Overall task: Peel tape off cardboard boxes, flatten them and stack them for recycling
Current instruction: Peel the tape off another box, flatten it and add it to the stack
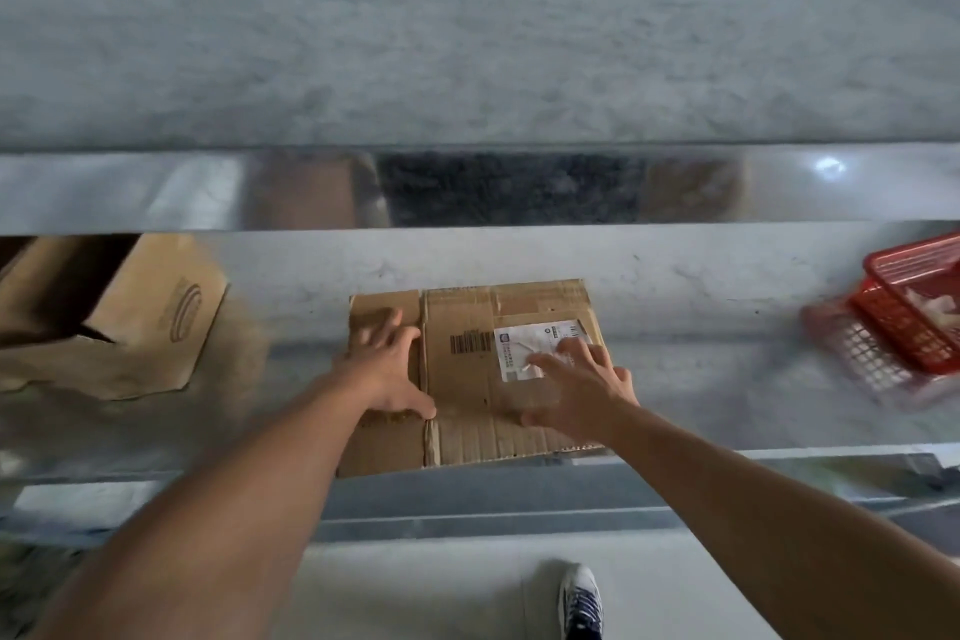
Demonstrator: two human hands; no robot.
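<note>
We count two hands, both ours, both on the one flattened brown cardboard box (467, 317). The left hand (387, 369) lies palm down on the box's left panel, fingers straight and fanned wide, thumb reaching out toward the raised crease that runs front to back. The right hand (582, 385) is spread just as wide over the right panel. Its fingertips reach the one white shipping label (524, 343) stuck there, though blur keeps us from telling how firmly they press. Neither hand grips anything; both rest flat on the cardboard.

One black printed barcode (470, 342) sits between the two hands, just left of the label. The flattened box lies at the near edge of the shiny grey metal surface (701, 379), in the middle of our view.

Farther out there are two more things on the surface, well apart from the flat box. To the left is one open brown cardboard box (156, 322), not flattened and tipped on its side. To the right is one red plastic mesh basket (914, 307), blurred, with something pale inside.

Below, on the floor, one white and dark patterned shoe (581, 600) shows.
</note>
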